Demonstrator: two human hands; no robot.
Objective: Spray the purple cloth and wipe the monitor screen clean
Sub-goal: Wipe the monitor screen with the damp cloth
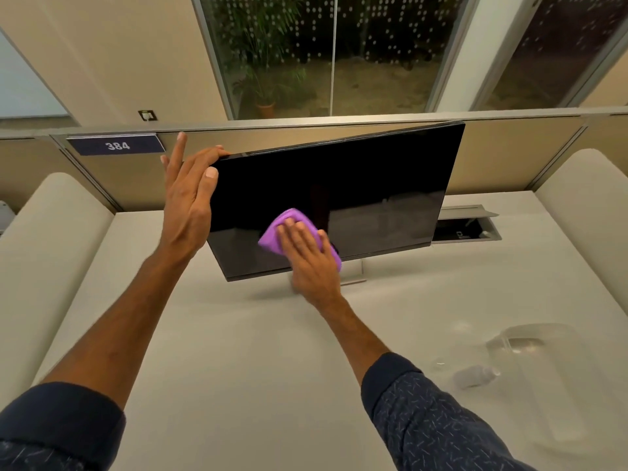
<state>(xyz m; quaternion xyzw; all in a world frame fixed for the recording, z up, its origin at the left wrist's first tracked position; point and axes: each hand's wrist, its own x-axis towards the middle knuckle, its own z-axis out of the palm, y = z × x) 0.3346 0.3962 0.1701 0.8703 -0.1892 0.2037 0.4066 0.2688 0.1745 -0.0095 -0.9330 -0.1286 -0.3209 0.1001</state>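
A black monitor (367, 185) stands tilted on a white desk (258, 351), its screen dark. My left hand (190, 198) grips the monitor's upper left corner, thumb on the front edge and fingers over the top. My right hand (311, 256) presses a folded purple cloth (283, 229) flat against the lower left part of the screen. A small clear spray bottle (475, 374) lies on its side on the desk at the right, apart from both hands.
A clear plastic tray or cover (540, 362) lies around the bottle at the right. An open cable hatch (465, 226) sits behind the monitor's right end. Cushioned seat backs flank the desk, and a partition with a "384" sign (117, 145) runs behind.
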